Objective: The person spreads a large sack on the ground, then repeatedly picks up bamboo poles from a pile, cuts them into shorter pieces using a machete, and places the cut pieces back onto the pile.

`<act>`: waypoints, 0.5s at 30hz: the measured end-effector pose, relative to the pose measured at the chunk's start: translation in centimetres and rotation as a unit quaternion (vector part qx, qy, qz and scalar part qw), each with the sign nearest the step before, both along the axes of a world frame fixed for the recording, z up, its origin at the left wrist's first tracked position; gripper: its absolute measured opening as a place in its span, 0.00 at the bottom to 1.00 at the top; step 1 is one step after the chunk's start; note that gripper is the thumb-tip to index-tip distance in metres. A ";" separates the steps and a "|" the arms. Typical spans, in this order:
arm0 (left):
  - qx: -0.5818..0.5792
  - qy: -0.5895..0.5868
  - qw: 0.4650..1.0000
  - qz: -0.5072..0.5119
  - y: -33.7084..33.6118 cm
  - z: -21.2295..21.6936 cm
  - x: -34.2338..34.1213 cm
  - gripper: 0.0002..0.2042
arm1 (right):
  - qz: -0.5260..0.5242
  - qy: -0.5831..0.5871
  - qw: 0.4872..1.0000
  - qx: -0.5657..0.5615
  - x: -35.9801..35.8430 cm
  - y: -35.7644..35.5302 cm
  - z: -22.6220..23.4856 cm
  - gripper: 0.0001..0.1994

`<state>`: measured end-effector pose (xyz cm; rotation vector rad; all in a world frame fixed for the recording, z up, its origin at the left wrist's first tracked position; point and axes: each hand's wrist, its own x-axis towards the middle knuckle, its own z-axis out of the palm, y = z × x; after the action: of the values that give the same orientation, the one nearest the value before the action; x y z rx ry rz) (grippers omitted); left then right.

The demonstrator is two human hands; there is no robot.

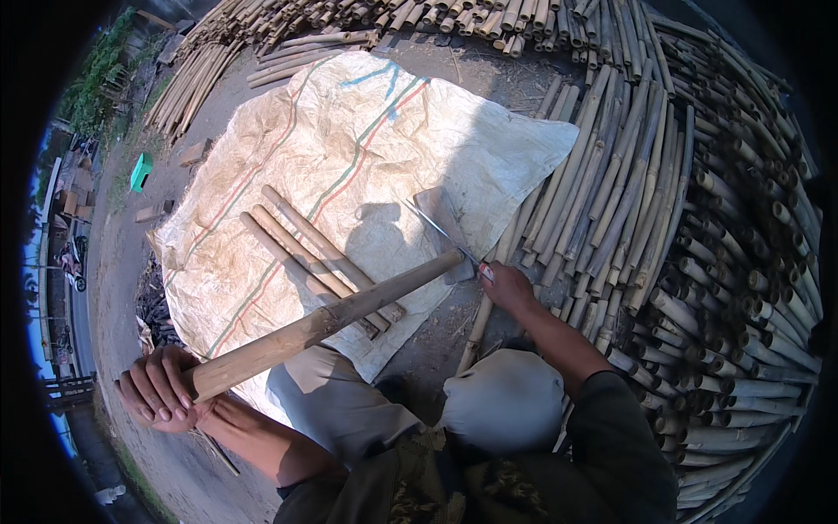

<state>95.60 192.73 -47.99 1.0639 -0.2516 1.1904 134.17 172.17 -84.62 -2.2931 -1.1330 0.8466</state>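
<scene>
My left hand (pixel 157 389) is wrapped round the near left end of a thick bamboo pole (pixel 323 321). The pole slants up to the right across my knees. At its far end my right hand (pixel 508 286) grips the red and whitish handle of a long narrow-bladed tool (pixel 441 229). The blade crosses close by the pole's tip; I cannot tell whether it touches or whether it is a knife or a saw. A flat greyish block (pixel 447 217) lies under the blade. Several cut bamboo lengths (pixel 305 253) rest on the pale woven sheet (pixel 262 140) ahead.
Long bamboo poles (pixel 611 175) are piled to the right, with a dense stack (pixel 742 349) beyond. More bamboo (pixel 489 16) lies along the far side. A green plastic stool (pixel 140 172) stands on the ground at the left, near several brick-like blocks (pixel 194 154).
</scene>
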 end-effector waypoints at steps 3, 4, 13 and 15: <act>-0.019 -0.003 0.995 0.101 -0.3 1.2 2.8 0.23 | -0.019 0.021 1.000 -0.011 -0.1 0.9 2.4 0.17; -0.002 0.001 0.993 0.116 -0.3 1.7 3.8 0.24 | -0.030 0.033 0.999 -0.022 -0.2 1.1 3.6 0.17; -0.025 -0.001 0.989 0.148 2.3 0.8 18.4 0.25 | -0.130 0.086 0.968 0.199 0.6 1.9 18.7 0.17; -0.098 0.025 0.982 0.161 2.1 -1.0 22.0 0.24 | -0.128 0.085 0.963 0.220 0.7 1.7 21.3 0.17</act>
<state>117.64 194.80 -48.96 0.9821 0.0814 1.4436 134.90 173.82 -63.33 -1.9045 -0.8274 0.6057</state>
